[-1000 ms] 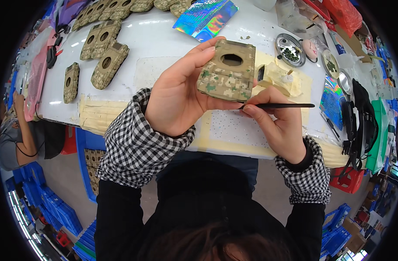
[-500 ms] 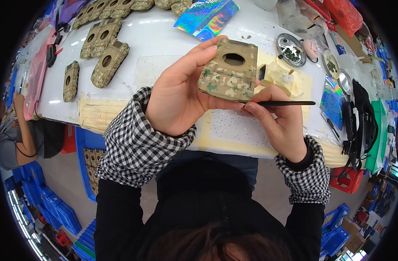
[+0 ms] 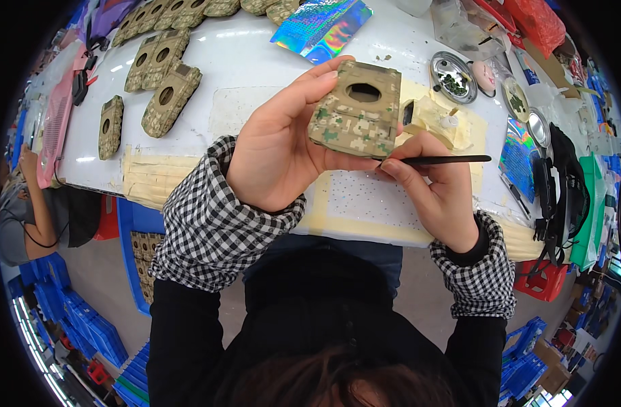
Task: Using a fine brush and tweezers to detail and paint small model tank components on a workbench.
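Note:
My left hand (image 3: 273, 149) is closed around a toy tank hull (image 3: 348, 121) in digital camouflage, tilted up above the table. A round dark hole opens in its upper face. Pinched in my right hand (image 3: 436, 193) is a slim black tool (image 3: 456, 160), lying nearly level, its tip at the hull's lower edge. Whether the tip grips anything is too small to tell. Under both hands lies a taped white sheet (image 3: 371, 207) dotted with tiny specks.
More camouflage hulls (image 3: 171, 98) stand at the left and far edge. To the right are a metal dish (image 3: 453, 78) of small dark green pieces, a pale wrapped block (image 3: 436, 122) and shiny foil pouches (image 3: 518, 159). A blue crate (image 3: 131, 224) holds hulls below left; another person's arm (image 3: 36, 203) is beyond.
Almost nothing differs. The hull and the black tool have shifted very slightly in my hands.

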`<state>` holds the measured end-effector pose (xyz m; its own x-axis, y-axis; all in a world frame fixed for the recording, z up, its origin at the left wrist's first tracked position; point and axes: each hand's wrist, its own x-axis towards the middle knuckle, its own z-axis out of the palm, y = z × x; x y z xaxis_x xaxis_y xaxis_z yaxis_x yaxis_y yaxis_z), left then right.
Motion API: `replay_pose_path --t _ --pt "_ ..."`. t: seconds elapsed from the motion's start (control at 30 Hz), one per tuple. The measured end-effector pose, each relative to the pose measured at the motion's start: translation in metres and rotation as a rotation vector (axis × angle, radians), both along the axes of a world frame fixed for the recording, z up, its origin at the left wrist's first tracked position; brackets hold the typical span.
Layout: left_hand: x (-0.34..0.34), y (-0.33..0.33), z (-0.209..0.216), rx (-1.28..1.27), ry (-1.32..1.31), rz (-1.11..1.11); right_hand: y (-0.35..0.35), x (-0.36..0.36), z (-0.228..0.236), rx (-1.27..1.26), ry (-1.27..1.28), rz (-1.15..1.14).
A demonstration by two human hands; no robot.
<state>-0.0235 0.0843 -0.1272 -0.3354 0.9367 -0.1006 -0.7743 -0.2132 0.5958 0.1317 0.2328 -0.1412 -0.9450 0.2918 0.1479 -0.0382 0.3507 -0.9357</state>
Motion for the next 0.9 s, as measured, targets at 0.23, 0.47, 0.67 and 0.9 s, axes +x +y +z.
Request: replay_pose_path --t 0.23,0.47,0.67,0.9 --pt "0.0004 0.0002 -0.0002 0.002 -0.008 0.002 -0.0005 -0.0002 0.0000 -0.018 0.012 -0.004" --pt "0.0003 0.0000 -0.0006 0.002 -0.011 0.003 0.0009 -0.0005 -0.0007 -0.007 0.008 0.005" --pt "0.0001 0.0001 -0.0009 0.006 -0.010 0.002 -0.0001 0.0002 -0.0010 -0.020 0.000 -0.007" --pt "0.0002 0.0004 -0.0010 -0.004 -0.011 0.003 0.0003 0.0006 -0.0001 -0.019 -0.010 -0.013"
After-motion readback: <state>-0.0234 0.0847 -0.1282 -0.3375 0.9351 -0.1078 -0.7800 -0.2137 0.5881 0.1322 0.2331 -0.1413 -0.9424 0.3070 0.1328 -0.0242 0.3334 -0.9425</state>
